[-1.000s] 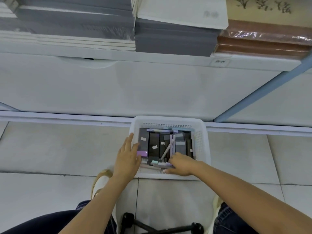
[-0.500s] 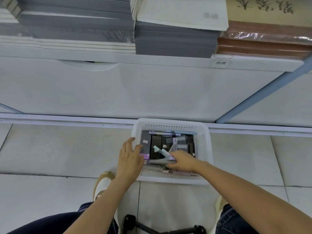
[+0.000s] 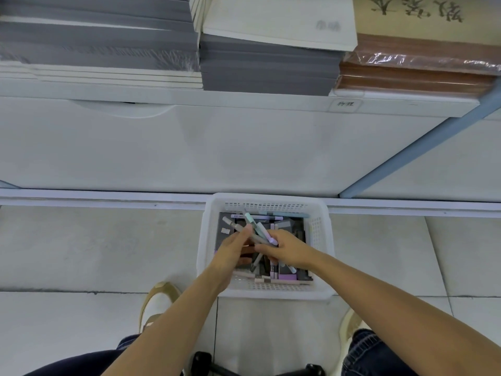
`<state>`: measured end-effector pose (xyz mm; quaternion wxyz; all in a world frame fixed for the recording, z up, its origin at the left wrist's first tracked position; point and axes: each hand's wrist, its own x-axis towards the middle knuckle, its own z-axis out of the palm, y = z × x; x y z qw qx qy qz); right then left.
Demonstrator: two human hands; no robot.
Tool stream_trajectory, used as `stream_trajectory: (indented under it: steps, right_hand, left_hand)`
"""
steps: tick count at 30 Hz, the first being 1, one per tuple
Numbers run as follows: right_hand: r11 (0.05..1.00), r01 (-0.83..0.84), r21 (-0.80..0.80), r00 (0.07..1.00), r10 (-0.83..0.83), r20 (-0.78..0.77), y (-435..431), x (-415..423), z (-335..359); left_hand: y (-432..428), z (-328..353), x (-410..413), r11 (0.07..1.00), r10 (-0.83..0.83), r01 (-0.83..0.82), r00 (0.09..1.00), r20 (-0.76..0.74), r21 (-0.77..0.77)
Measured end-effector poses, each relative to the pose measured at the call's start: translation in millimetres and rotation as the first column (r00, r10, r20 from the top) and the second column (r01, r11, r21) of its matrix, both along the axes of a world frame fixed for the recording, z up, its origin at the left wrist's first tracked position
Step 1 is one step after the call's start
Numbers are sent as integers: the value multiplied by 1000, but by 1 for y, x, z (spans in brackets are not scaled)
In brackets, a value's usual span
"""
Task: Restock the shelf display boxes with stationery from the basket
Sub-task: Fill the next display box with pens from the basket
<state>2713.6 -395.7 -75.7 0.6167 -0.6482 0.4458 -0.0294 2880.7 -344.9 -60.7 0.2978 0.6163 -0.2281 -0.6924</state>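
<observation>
Pens: a small bundle of pens (image 3: 259, 233), mint, lilac and grey, sits just above the middle of the basket (image 3: 271, 198), at the centre of the frame, lower half.
Long axis: the bundle runs from lower right to upper left, its free ends fanned out toward the basket's far left corner.
Right grip: your right hand (image 3: 288, 251) has its fingers curled round the near ends of the bundle and is carrying it.
Left grip: your left hand (image 3: 231, 249) comes in from the lower left with its fingertips against the grey pen on the bundle's left side. You cannot tell from here whether it pinches or only touches.
Nearer hand: both hands meet at the bundle, and the right one bears it, so I judge the lift to be the right hand's job, with the left squaring the fanned ends.
Basket contents: dark boxes (image 3: 294, 225) with small pale labels line the bottom, and loose pens (image 3: 273, 280) lie along the near wall.
Basket place: it stands on the floor (image 3: 95, 248), tight against the foot of the shelf unit.
Shelf: the shelf (image 3: 244, 96) crosses the upper frame, holding grey stacks (image 3: 268, 69) and a brown stack (image 3: 414, 74) in clear wrap at the upper right.
Display boxes: none are in view, so the bundle's target lies outside the frame.
</observation>
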Motion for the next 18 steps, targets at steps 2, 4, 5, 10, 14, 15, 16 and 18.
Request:
stream_trajectory:
  steps: [2,4,5,10,14,15,16,18]
  right_hand:
    - [999,-31,8,1000,31,-1,3,2,0]
    - [999,-53,11,998,53,21,6,7,0]
    - [998,-63,5,998,63,30,6,10,1]
    - [997,-58,59,998,56,38,3,17,7]
    - [992,70,106,997,-67,-31,-5,8,4]
    - [982,142,123,990,-141,-15,-8,6,4]
    - [964,217,153,975,-221,8,-12,4,6]
    - [925,313,216,944,-327,31,-19,5,10]
  left_hand:
    - [-3,3,-10,998,43,-44,998,-36,-45]
    - [-6,7,-17,992,119,-120,992,-33,-41]
    - [-8,9,-20,989,146,-146,989,-14,-32]
    - [-11,10,-23,942,327,-329,944,-30,-67]
    - [-17,3,-2,870,478,-472,879,3,-143]
    - [-18,2,3,864,485,-473,874,36,-171]
    - [-19,2,6,866,482,-463,873,68,-189]
    - [-19,1,7,887,437,-412,894,96,-206]
